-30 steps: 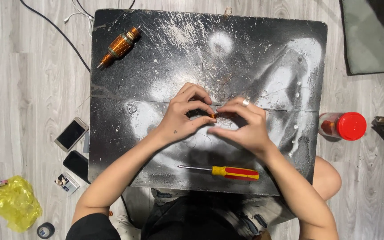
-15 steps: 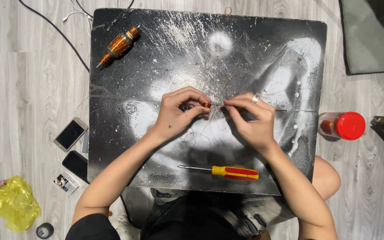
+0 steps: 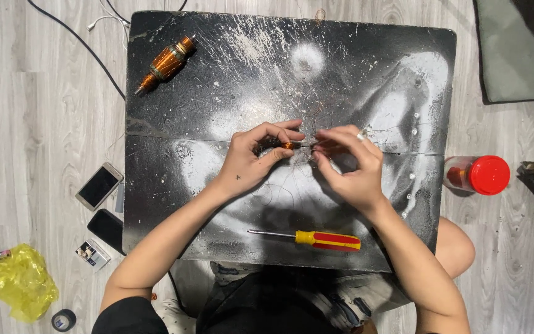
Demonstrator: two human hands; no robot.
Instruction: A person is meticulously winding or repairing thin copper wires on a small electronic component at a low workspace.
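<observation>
Both hands meet at the middle of the black, paint-spattered tabletop [image 3: 174, 192]. The left hand [image 3: 251, 162] pinches a small orange-brown piece [image 3: 287, 146] between thumb and forefinger, and the right hand [image 3: 347, 166] closes its fingertips on the fine wire [image 3: 309, 148] running from that piece (the wire is too thin to follow far). Held close together like this, the two hands seem to keep the strand taut and just above the surface, where loose loops of it lie.

A screwdriver [image 3: 316, 239] with a yellow and red handle lies at six o'clock from the hands, within easy reach. A copper-wound armature [image 3: 167, 63] rests well apart at ten o'clock. Off the tabletop, on the pale wood-look floor [image 3: 32, 111], a red-lidded jar [image 3: 478, 175] stands at three o'clock, two phones [image 3: 99, 185] lie at nine, and a yellow bag [image 3: 18, 281] sits at eight.
</observation>
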